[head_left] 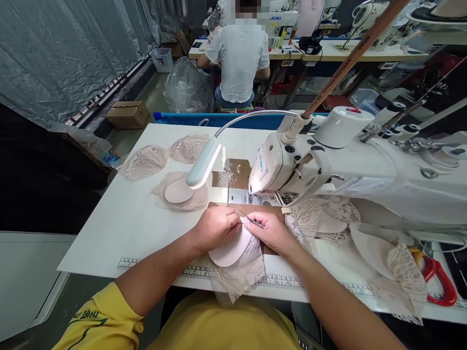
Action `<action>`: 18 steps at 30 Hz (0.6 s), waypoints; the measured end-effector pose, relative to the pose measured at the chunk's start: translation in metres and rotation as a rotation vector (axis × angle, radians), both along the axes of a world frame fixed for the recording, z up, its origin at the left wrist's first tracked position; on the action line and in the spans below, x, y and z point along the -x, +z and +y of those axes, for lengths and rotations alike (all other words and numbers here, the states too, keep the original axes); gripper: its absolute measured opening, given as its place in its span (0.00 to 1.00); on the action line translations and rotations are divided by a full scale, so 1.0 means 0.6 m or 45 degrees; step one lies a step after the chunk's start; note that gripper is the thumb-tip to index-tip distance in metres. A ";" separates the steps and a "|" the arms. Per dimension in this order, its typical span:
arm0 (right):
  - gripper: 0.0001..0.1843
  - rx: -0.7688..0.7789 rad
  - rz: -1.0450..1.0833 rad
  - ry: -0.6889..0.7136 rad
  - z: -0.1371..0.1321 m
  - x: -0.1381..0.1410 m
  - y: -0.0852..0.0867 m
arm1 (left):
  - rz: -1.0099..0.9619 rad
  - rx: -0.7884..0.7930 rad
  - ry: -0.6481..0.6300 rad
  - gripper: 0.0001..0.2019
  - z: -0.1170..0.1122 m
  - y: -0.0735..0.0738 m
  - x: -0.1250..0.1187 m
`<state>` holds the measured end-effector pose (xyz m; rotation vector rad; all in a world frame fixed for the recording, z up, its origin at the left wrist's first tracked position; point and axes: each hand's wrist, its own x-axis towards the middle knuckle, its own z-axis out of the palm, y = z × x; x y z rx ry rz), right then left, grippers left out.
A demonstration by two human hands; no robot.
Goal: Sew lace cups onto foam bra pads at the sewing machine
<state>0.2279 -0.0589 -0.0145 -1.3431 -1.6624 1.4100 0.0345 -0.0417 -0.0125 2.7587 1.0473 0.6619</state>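
Just in front of the sewing machine (284,165), my left hand (219,226) pinches the upper edge of a lace bra cup piece (251,260). A smooth pale foam pad (229,249) lies on that lace, and its lower part hangs toward the table's front edge. My right hand (269,231) is closed around slim metal tweezers (251,219), their tips pointing up and left near the lace edge. Its fingertips also touch the piece. The fingers of the left hand hide part of the gripped edge.
Lace cups (144,163) and a padded cup (178,191) lie at left. More lace pieces (328,218) and red-handled scissors (440,282) are at right. A lamp (204,163) hangs over the white table (105,233). A person (241,58) sits ahead.
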 end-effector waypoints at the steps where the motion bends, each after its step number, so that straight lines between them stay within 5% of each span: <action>1: 0.11 0.012 0.040 -0.002 -0.001 -0.001 -0.001 | -0.003 -0.038 0.001 0.14 0.000 -0.001 0.000; 10: 0.22 0.528 0.388 -0.093 -0.011 0.007 -0.007 | -0.151 -0.245 0.008 0.12 -0.007 0.012 0.000; 18: 0.15 0.045 0.166 -0.016 -0.005 0.007 -0.008 | -0.201 -0.307 -0.032 0.11 -0.007 0.010 -0.006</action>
